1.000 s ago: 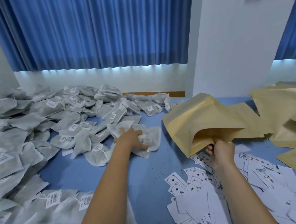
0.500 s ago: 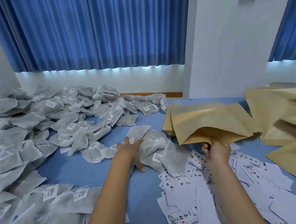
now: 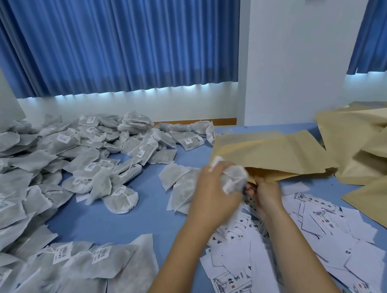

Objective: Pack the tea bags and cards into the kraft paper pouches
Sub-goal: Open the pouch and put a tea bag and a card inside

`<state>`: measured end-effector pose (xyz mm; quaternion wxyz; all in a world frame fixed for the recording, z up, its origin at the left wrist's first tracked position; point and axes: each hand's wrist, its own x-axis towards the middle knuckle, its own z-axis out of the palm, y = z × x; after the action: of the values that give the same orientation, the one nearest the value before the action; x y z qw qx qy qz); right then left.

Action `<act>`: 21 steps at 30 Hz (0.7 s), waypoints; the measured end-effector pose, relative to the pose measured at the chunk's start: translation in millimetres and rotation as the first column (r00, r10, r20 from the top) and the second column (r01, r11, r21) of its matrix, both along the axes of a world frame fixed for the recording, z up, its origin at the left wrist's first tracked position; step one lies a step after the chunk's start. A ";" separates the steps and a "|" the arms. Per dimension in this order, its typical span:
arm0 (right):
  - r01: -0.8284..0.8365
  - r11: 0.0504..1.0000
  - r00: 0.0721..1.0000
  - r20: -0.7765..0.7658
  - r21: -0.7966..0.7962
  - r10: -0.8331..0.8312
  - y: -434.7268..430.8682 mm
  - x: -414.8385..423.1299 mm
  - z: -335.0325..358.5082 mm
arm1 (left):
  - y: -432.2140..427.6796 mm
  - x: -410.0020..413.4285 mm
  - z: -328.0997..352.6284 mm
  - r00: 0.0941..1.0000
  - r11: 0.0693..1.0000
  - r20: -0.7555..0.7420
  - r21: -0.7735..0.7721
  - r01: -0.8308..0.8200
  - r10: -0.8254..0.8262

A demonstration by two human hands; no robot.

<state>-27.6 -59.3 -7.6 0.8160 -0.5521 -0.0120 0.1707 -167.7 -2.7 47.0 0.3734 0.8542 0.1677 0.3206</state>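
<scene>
My left hand (image 3: pixel 214 190) grips a bunch of white tea bags (image 3: pixel 234 177) right at the open mouth of a kraft paper pouch (image 3: pixel 268 154). My right hand (image 3: pixel 265 192) pinches the lower lip of that pouch and holds its mouth open just above the table. A couple of loose tea bags (image 3: pixel 179 184) lie flat just left of my left hand. White printed cards (image 3: pixel 286 242) are scattered on the blue table under and in front of both forearms.
A large heap of tea bags (image 3: pixel 41 179) covers the left half of the blue table (image 3: pixel 129 219). More kraft pouches (image 3: pixel 366 148) are piled at the right. A white wall and blue curtains stand behind the table.
My left hand has lifted a bunch of tea bags off the table and carried it right to the pouch mouth. The pouch has come down lower; my right hand keeps its hold.
</scene>
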 end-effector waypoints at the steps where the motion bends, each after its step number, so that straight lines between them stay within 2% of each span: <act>1: -0.035 0.998 0.999 0.013 -0.055 0.035 -1.1 -0.3 -0.7 | -8.3 5.3 3.1 0.990 0.981 -0.016 -0.140 0.138 -0.141; 3: -0.103 0.990 0.994 0.025 -0.093 0.106 -4.5 -2.9 -1.2 | -13.0 20.5 6.7 0.965 0.942 -0.096 -0.260 0.211 -0.242; 5: -0.083 0.994 0.996 0.009 -0.067 0.083 -6.9 -3.8 0.4 | -8.9 38.7 8.2 0.964 0.927 -0.159 -0.345 0.147 -0.212; 7: -0.048 0.998 0.998 0.028 -0.042 0.050 -6.8 -5.0 3.3 | -2.4 52.4 9.0 0.985 0.914 -0.119 -0.400 0.070 -0.127; 10: -0.063 0.998 0.997 0.047 0.002 0.062 -3.4 -4.5 2.3 | 5.1 64.6 4.5 0.994 0.953 0.113 -0.299 0.040 -0.006; 12: -0.097 0.995 0.994 0.047 0.022 0.096 -2.2 -3.8 0.5 | 7.6 67.8 0.2 0.980 0.978 0.196 -0.200 0.060 -0.020; 13: -0.109 0.994 0.993 0.044 0.031 0.108 -2.5 -3.5 0.1 | 8.3 68.7 -2.1 0.981 0.986 0.187 -0.146 0.085 -0.057; 15: -0.102 0.993 0.995 0.016 0.065 0.101 -3.7 -2.7 -0.9 | 11.0 71.3 -7.6 0.985 0.985 0.064 -0.039 0.165 -0.163; 17: -0.074 0.993 0.997 -0.005 0.092 0.075 -4.9 -0.6 -2.6 | 14.2 73.5 -9.6 0.966 0.972 -0.107 0.009 0.236 -0.234; 19: -0.080 0.989 0.996 -0.024 0.122 0.083 -4.6 -0.4 -1.7 | 15.6 74.9 -6.7 0.942 0.959 -0.202 0.035 0.282 -0.270; 21: -0.083 0.978 0.992 -0.074 0.193 0.099 -3.8 -1.5 1.1 | 14.9 77.3 -2.6 0.935 0.929 -0.243 0.202 0.309 -0.258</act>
<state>-29.1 -63.1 -6.5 0.8559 -0.4633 -0.0197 0.2288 -90.4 12.2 44.4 0.2912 0.9372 0.0410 0.1876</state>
